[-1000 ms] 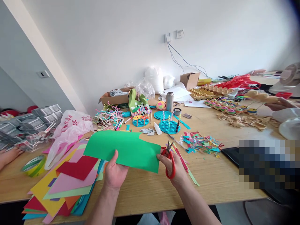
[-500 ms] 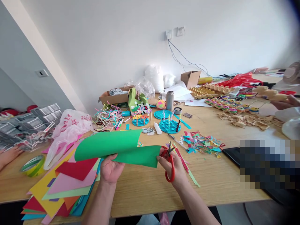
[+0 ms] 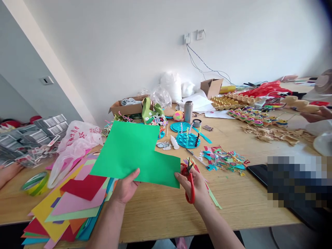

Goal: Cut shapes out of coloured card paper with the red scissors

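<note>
Fingers (image 3: 132, 174) of the left hand (image 3: 126, 189) pinch the lower edge of the green paper sheet (image 3: 132, 152), thumb on top and the others hidden beneath it. That sheet is held up off the wooden table (image 3: 166, 212) in the middle of the frame, tilted towards the camera, with a rectangular step missing from its upper right corner. Just right of the sheet's lower right corner, the right hand (image 3: 198, 188) is curled around the red scissors (image 3: 190, 185), fingers through the handles; the short blades point upward, slightly parted, just beside the paper's edge, and I cannot tell whether they touch it

At the far left edge another person's hand (image 3: 7, 171) lies on the table, near a roll of green tape (image 3: 35, 182). A fanned pile of coloured paper (image 3: 75, 205) fills the lower left, under the left forearm, with a white plastic bag (image 3: 76, 140) behind it. Behind the sheet to the right stand blue discs with pegs (image 3: 187, 140) and a steel flask (image 3: 188, 111). Right of the scissors lies a heap of paper scraps (image 3: 223, 159), then a dark flat device (image 3: 256, 171). At the upper right, cardboard egg trays (image 3: 228, 100) sit near a second co-worker's hand (image 3: 317, 114)
</note>
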